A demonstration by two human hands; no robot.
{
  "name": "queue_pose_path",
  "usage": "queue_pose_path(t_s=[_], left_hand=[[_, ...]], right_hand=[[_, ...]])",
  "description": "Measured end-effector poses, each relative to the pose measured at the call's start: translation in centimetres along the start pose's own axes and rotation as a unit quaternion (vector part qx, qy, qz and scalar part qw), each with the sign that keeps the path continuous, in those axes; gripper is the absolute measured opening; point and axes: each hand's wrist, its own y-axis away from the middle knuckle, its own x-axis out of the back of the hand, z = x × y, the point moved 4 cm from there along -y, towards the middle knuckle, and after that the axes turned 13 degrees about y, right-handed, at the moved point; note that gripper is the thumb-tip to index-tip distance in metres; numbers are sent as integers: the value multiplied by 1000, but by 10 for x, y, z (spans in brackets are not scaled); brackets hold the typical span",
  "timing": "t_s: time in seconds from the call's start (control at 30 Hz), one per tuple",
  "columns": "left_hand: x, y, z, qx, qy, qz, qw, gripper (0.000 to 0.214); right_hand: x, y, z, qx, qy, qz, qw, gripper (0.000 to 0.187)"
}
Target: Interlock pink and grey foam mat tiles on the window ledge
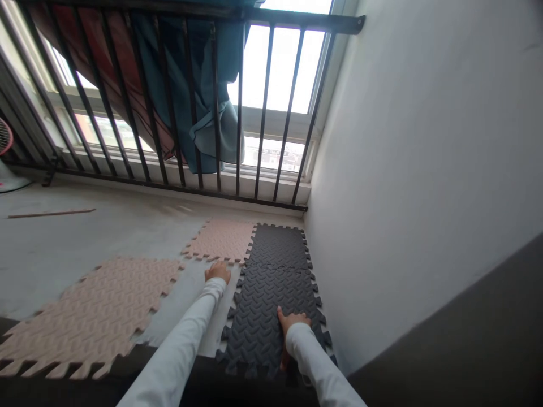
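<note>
My left hand (218, 272) is by the front edge of a pink foam puzzle mat (223, 238), with its fingers curled and their tips hidden. Whether it grips that edge or rests on the floor, I cannot tell. On the nearer black foam puzzle mat (265, 299) lies my right hand (296, 321), its thumb stretched out to the side and its other fingers partly hidden. A second black mat (280, 246) joins this one at the far side and borders the pink mat. Apart from them, a larger pink mat (102, 302) lies to the left.
A white wall (424, 141) rises along the right side of the black mats. Black railings (186, 192) cross the back before a window and hanging curtains (199, 102). A thin stick (53, 213) lies on the grey floor, and a fan (11, 178) stands at far left.
</note>
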Motion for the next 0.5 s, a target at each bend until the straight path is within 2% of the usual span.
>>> queue_pose_path(t_s=[0.13, 0.3, 0.4, 0.5], left_hand=[[-12, -31, 15, 29, 6, -12, 999, 33], [-23, -50, 14, 28, 8, -40, 999, 33], [-20, -56, 12, 25, 7, -51, 998, 31], [-7, -63, 20, 14, 15, -52, 998, 36]], right_hand=[[-1, 3, -2, -31, 4, -22, 999, 97], [4, 10, -4, -28, -4, -30, 999, 89], [6, 14, -4, -33, -5, -32, 999, 87], [6, 16, -4, -34, 1, -32, 999, 91]])
